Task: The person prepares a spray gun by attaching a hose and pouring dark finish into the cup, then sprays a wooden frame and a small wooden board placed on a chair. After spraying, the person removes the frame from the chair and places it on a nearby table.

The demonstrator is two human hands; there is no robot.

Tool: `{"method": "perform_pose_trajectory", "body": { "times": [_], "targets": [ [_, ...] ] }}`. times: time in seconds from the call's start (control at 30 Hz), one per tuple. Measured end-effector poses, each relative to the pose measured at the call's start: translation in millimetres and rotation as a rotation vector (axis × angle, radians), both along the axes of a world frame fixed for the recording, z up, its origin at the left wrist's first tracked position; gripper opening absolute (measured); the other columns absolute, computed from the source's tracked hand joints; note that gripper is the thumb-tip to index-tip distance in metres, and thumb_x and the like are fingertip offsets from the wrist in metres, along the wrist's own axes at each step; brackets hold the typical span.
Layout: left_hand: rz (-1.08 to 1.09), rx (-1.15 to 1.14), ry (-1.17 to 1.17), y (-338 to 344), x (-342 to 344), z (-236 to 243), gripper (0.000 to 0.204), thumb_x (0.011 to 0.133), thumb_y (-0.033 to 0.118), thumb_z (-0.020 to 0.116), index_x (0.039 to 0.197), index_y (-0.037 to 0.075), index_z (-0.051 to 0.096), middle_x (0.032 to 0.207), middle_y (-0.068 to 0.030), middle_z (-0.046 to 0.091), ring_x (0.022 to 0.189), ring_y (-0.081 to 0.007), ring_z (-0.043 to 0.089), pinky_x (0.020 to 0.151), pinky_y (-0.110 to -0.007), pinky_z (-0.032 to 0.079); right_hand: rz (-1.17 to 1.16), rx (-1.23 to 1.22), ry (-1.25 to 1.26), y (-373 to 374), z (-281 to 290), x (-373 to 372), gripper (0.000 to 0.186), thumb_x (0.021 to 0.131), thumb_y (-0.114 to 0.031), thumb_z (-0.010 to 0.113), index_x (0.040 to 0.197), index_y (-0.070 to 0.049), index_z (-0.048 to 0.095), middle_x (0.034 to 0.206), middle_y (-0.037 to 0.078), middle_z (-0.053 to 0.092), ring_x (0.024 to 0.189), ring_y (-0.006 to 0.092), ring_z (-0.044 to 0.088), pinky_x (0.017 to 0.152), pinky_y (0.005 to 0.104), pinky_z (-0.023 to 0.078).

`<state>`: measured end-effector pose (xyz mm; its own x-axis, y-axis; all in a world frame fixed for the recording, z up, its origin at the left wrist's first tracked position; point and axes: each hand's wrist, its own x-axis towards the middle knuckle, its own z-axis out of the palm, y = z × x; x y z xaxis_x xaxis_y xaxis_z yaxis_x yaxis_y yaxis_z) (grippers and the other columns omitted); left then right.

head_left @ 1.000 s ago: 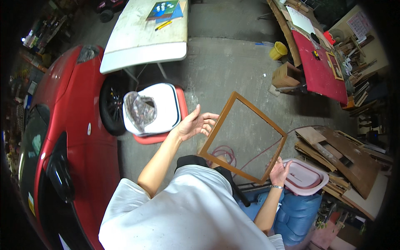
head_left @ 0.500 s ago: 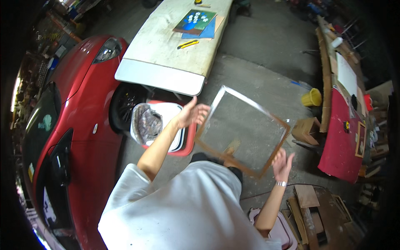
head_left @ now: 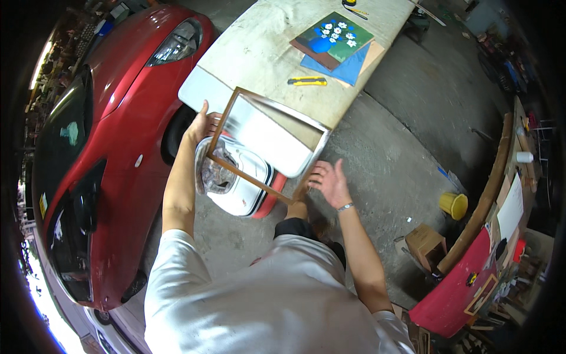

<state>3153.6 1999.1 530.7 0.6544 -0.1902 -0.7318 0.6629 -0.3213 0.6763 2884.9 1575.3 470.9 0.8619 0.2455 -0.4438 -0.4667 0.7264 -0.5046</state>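
Red car (head_left: 112, 135) filling the left side; a long white table (head_left: 277, 53) running to the far right of it, with a flower painting (head_left: 333, 38) and a yellow utility knife (head_left: 308, 81) lying on top.

The person is holding a glazed wooden frame (head_left: 265, 147) up in the air, just near of the table's end and above a white-and-red cooler (head_left: 247, 189) on the floor. Left hand (head_left: 203, 123) is gripping the frame's far-left corner, fingers wrapped on the edge. Right hand (head_left: 331, 182) is spread open beside the near-right corner — I cannot tell whether it is touching the wood.

To carry this well: keep both hands on opposite corners, keep the pane level, steer clear of the table edge.

Hard to make out — the crumpled lining inside the cooler, and the clutter along the right wall.
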Motion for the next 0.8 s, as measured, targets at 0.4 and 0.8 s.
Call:
{"method": "perform_pose_trajectory", "body": {
  "times": [0.4,0.8],
  "targets": [
    [0.068,0.507,-0.03,54.7,229.5,-71.7,0.111,0.085,0.093,0.01,0.138,0.01,0.061,0.125,-0.0122,0.061,0.116,-0.0306,0.052,0.1,-0.046,0.037,0.094,-0.005,0.337,114.1,-42.1,197.9,0.094,0.097,-0.08,0.022,0.143,-0.001,0.044,0.142,0.019,0.051,0.132,0.0338,0.05,0.109,0.0521,0.038],
    [-0.131,0.532,-0.138,34.8,308.7,-74.5,0.117,0.086,0.092,0.014,0.144,-0.001,0.055,0.138,-0.0194,0.058,0.128,-0.0329,0.052,0.115,-0.045,0.03,0.1,0.025,0.387,136.6,-30.1,237.2,0.093,0.097,-0.08,0.022,0.146,-0.004,0.046,0.143,0.017,0.053,0.13,0.0298,0.051,0.105,0.0497,0.041]
  ]
}}
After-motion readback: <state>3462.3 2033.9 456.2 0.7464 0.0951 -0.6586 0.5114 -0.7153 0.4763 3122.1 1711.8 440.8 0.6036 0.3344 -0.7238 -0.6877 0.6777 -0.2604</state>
